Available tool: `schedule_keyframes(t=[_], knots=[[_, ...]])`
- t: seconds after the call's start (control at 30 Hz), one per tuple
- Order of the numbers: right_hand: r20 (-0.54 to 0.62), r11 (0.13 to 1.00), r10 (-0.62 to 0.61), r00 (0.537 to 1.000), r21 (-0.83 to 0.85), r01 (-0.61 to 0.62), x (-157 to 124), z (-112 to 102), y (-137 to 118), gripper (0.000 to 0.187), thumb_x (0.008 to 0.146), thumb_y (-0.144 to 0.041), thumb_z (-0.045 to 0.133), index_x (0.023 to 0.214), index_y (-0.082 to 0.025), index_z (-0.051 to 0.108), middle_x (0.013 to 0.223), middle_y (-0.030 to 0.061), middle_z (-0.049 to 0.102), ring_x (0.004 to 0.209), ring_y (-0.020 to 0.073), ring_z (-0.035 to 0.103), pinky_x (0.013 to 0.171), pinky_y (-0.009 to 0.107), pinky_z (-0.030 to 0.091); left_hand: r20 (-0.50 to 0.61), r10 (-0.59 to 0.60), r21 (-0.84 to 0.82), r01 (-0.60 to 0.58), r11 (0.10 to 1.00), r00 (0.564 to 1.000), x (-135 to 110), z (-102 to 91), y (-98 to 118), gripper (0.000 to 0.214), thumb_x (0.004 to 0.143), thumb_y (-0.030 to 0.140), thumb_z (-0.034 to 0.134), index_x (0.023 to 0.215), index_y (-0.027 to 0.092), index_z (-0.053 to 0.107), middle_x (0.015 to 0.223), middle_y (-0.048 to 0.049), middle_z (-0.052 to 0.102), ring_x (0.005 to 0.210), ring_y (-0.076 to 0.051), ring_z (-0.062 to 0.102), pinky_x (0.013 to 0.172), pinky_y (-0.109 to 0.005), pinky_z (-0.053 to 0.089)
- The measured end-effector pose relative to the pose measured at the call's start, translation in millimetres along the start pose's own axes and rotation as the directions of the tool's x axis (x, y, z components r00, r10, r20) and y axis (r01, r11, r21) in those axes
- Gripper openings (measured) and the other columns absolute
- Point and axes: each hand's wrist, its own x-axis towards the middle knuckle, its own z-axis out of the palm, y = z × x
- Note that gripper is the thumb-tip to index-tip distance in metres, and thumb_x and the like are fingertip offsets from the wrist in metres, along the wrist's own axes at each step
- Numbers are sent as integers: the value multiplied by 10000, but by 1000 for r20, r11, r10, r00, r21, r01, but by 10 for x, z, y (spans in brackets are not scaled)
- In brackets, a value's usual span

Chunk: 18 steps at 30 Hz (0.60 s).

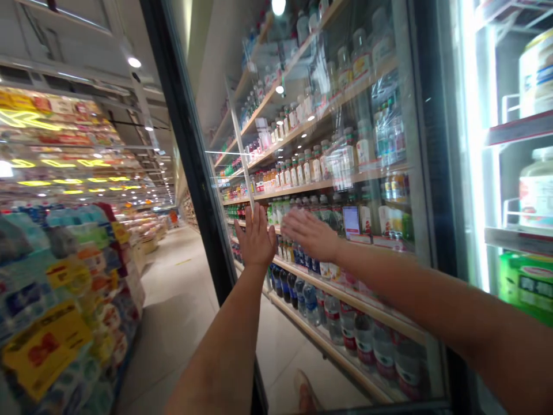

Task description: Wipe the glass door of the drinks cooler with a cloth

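Note:
A tall glass cooler door (302, 86) with a black frame stands swung out in front of me, and shelves of bottled drinks show through it. My left hand (256, 236) lies flat against the glass with its fingers spread upward and nothing in it. My right hand (310, 233) presses flat on the glass just beside it, fingers pointing left, also holding nothing. Both arms are stretched forward. Behind the glass near my hands stand rows of bottles (298, 170) with white and coloured labels.
The open cooler interior (525, 173) with white wire shelves, jars and a green pack (525, 285) is at the right. A stack of packaged goods with yellow tags (64, 300) fills the left. A tiled aisle (181, 305) runs ahead between them.

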Motion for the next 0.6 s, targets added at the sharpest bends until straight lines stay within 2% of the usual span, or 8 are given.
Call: schedule_keyframes(t=[0.07,0.1,0.2,0.27,0.33,0.43,0.53,0.6], knots=[[96,973,-231,968,55,226,-9,7,24,502,931,-176,535,1427,-230,586,1546,54,517,1496,211,390,1241,447,333,-10,0,-5,0,1000,1000,1,3,0,623,1007,328,412,1600,150,334,1653,-125,318,1580,-257,172,1286,-538,-36],[105,966,-256,961,54,251,17,-16,73,496,929,-188,542,1420,-241,591,1537,39,529,1486,200,407,1242,431,329,-14,0,-7,0,1000,1000,1,4,1,624,1006,327,416,1600,153,333,1652,-127,321,1579,-258,174,1287,-536,-31],[-8,998,5,1000,-56,-6,141,-122,237,501,949,-166,509,1443,-227,566,1555,49,507,1511,233,363,1252,468,296,-15,2,-2,-2,1000,1000,-1,2,7,626,1006,327,421,1600,151,333,1648,-134,330,1577,-271,181,1284,-546,-37],[-120,968,222,968,-92,-233,175,-147,241,511,967,-141,463,1470,-189,536,1581,87,468,1535,274,310,1249,517,283,-13,5,8,-5,1000,1000,-3,-3,14,625,1007,326,418,1598,137,337,1646,-143,330,1575,-281,188,1279,-555,-52],[-149,944,303,941,-86,-317,117,-109,139,527,969,-127,444,1489,-178,515,1594,107,443,1548,290,275,1241,546,284,-11,6,17,-6,1000,1000,-4,-9,20,626,1008,326,417,1596,127,339,1647,-147,323,1575,-286,188,1277,-559,-58],[-14,996,82,997,-34,-82,-67,-27,-24,525,955,-126,478,1467,-222,545,1571,71,483,1541,247,301,1242,497,309,-15,3,15,-3,1000,1000,-1,-9,22,624,1006,332,426,1593,133,349,1646,-145,324,1573,-285,197,1278,-556,-55],[125,964,-266,956,56,260,-173,-60,33,493,959,-179,518,1444,-247,569,1554,38,509,1510,198,365,1245,431,318,-25,0,2,0,1000,1000,0,1,13,618,1007,344,434,1588,145,365,1641,-142,336,1569,-284,216,1281,-543,-50],[109,977,-215,971,11,215,-173,-138,153,506,961,-185,518,1463,-246,550,1561,41,500,1512,202,361,1253,439,299,-32,6,4,-6,1000,999,-4,7,7,618,1011,348,431,1590,144,360,1643,-138,334,1570,-283,212,1281,-538,-54]])
